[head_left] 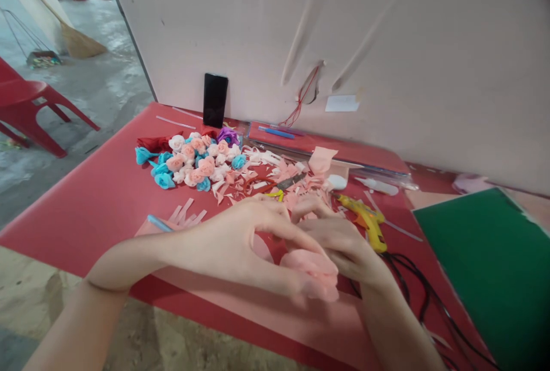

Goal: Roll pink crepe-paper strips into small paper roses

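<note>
My left hand (240,245) reaches across the middle of the table, its thumb and forefinger pinching a pink paper flower (311,270) with loosely rolled petals. Just behind the flower is my right hand (339,236), fingers bent in towards the left hand's fingers. Its fingertips are partly hidden, so what they grip does not show. Below both hands lies a long pink paper sheet (258,296). Pink paper scraps (287,173) are heaped beyond them, with scissors (292,180) among them. A yellow glue gun (367,222) lies right of my right hand.
Finished paper roses (193,159) in pink, white and blue cluster at the left. A phone (215,100) leans against the white wall panel (258,32). A green board (485,262) covers the right side, with black cable (423,296) beside it. A red chair (36,98) stands on the floor.
</note>
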`<state>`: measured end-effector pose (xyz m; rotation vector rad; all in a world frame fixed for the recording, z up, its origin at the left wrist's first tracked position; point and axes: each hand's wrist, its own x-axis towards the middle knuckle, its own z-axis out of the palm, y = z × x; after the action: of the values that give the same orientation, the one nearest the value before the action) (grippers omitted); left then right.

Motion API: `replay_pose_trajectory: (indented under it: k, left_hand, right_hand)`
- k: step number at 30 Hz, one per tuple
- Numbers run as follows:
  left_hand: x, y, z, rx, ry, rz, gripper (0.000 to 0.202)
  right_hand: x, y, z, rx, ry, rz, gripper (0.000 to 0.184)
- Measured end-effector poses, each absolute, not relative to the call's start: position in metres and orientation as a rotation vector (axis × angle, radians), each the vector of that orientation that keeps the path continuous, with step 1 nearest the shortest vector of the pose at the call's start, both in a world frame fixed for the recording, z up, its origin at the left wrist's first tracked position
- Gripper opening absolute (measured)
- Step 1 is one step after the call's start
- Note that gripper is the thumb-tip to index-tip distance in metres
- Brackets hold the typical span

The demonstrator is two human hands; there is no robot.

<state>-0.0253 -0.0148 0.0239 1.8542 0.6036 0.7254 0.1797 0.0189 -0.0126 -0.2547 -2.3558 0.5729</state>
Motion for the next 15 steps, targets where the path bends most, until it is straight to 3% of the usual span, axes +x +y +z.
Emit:
replay_pose_trajectory:
  k: [7,15]
  left_hand:
    - [-0.029,-0.013,0.026,1.591,0.586,0.613,0.027]
    - [-0.029,-0.009,0.018,1.492,0.536,0.643,0.028]
  right_hand:
    - [0.182,0.0,0.001,-0.457,-2.375,0.477,0.016]
    - [0.176,-0.008,0.01,-0.439,-2.36,0.107,0.021]
